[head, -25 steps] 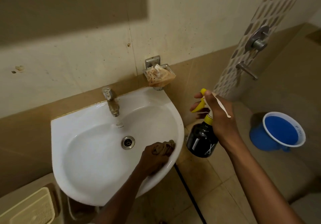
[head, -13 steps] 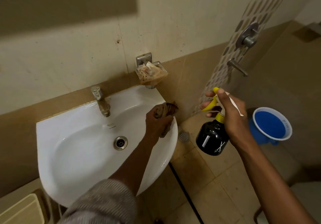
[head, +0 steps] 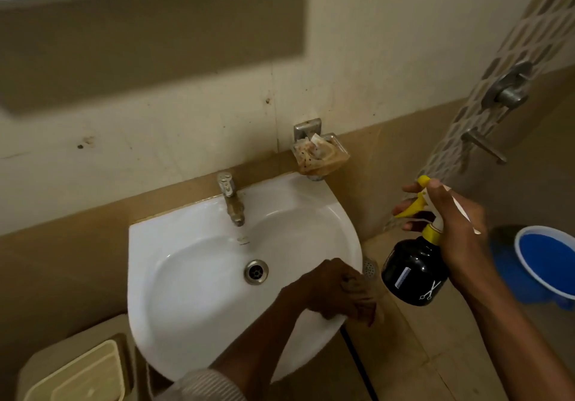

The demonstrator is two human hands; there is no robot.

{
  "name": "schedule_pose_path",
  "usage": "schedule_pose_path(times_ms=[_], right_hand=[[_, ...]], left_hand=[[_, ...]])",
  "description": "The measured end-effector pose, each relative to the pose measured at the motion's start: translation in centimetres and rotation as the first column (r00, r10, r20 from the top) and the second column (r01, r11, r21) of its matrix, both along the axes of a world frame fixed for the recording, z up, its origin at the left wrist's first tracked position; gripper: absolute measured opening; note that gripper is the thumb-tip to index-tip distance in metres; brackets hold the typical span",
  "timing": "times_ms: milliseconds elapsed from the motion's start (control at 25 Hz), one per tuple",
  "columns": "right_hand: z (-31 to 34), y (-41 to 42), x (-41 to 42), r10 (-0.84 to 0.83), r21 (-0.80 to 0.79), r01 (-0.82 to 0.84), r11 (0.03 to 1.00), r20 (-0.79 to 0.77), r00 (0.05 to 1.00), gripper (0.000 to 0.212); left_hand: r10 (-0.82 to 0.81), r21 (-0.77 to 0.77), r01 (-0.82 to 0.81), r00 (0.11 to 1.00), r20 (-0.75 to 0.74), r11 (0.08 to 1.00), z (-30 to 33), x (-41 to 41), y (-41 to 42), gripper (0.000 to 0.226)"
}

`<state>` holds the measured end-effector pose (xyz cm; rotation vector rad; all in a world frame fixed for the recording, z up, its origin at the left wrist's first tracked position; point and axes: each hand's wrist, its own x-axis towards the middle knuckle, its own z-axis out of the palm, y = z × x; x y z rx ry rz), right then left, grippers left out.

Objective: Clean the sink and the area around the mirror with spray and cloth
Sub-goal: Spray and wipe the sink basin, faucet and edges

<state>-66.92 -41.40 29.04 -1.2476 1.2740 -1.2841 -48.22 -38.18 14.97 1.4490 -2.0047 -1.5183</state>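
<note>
At the far left, low in the view, a cream plastic bin is standing beside the white sink. The tap is sitting at the back rim of the sink, and the metal drain is lying in the middle of the basin. The left hand is gripping a brown cloth with curled fingers and is pressing it on the right rim of the sink. Above, a soap dish is hanging on the wall. Further right, the right hand is holding the black spray bottle by its neck, fingers curled at the yellow trigger, in the air beside the sink. A blue bucket is standing on the floor at the right edge.
</note>
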Motion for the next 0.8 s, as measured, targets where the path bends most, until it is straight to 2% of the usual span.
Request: schedule_pose_path(times_ms=[40,80,120,160,200,240,280,320,440,520,600,640,720,800], right_hand=[[0.1,-0.2,0.7,0.017,-0.004,-0.017,1.0,0.003,1.0,0.035],[0.1,-0.4,1.4,0.036,-0.008,-0.036,0.999,0.002,0.999,0.034],[0.0,-0.6,2.0,0.055,-0.01,-0.055,0.998,0.0,0.998,0.035],[-0.2,-0.7,2.5,0.074,-0.009,-0.074,0.997,0.0,0.997,0.036],[-0.5,-0.7,3.0,0.094,-0.006,-0.094,0.996,-0.002,0.996,0.037],[-0.8,-0.7,3.5,0.109,-0.002,-0.109,0.994,-0.007,0.994,0.037],[-1.2,-0.6,3.8,0.119,-0.001,-0.119,0.993,-0.014,0.993,0.036],[-1.4,-0.5,3.9,0.127,-0.001,-0.127,0.992,-0.023,0.992,0.036],[-1.3,0.0,3.2,0.134,-0.009,-0.135,0.991,-0.018,0.991,0.033],[-1.0,0.2,1.9,0.114,-0.031,-0.116,0.993,-0.039,0.993,0.034],[-0.6,0.3,0.5,0.093,-0.041,-0.095,0.995,-0.048,0.995,0.036],[-0.4,0.3,-0.1,0.08,-0.045,-0.082,0.996,-0.043,0.996,0.035],[-0.2,0.3,-1.0,0.065,-0.052,-0.067,0.996,-0.04,0.997,0.033],[0.1,0.2,-1.4,0.057,-0.061,-0.059,0.996,-0.032,0.998,0.04]], left_hand=[[0.051,0.019,-0.049,0.997,-0.063,0.999,0.4,2.0,0.5,0.016],[0.185,-0.017,-0.19,0.969,-0.166,0.982,0.7,3.8,0.5,0.019],[0.384,-0.059,-0.413,0.884,-0.266,0.909,1.1,5.2,0.3,0.022],[0.594,-0.074,-0.655,0.722,-0.355,0.752,1.3,6.1,-0.6,0.024],[0.76,-0.043,-0.844,0.503,-0.412,0.535,1.2,6.8,-1.9,0.027],[0.851,0.004,-0.944,0.296,-0.434,0.331,0.9,7.2,-3.5,0.033],[0.885,0.027,-0.978,0.173,-0.432,0.205,0.5,7.1,-5.1,0.039],[0.908,-0.002,-0.989,0.139,-0.396,0.151,-0.2,6.6,-6.6,0.042],[0.97,-0.193,-0.978,0.125,-0.209,0.085,-2.2,4.5,-9.1,0.055],[0.945,-0.26,-0.943,0.262,-0.194,0.208,-3.5,2.8,-9.8,0.056],[0.871,-0.255,-0.899,0.417,-0.26,0.355,-4.2,0.8,-9.7,0.052],[0.845,-0.242,-0.89,0.447,-0.293,0.387,-4.2,-0.2,-9.7,0.051],[0.821,-0.199,-0.894,0.447,-0.354,0.401,-4.1,-1.5,-9.5,0.047],[0.755,-0.153,-0.839,0.538,-0.375,0.522,-4.1,-2.4,-8.3,0.04]])
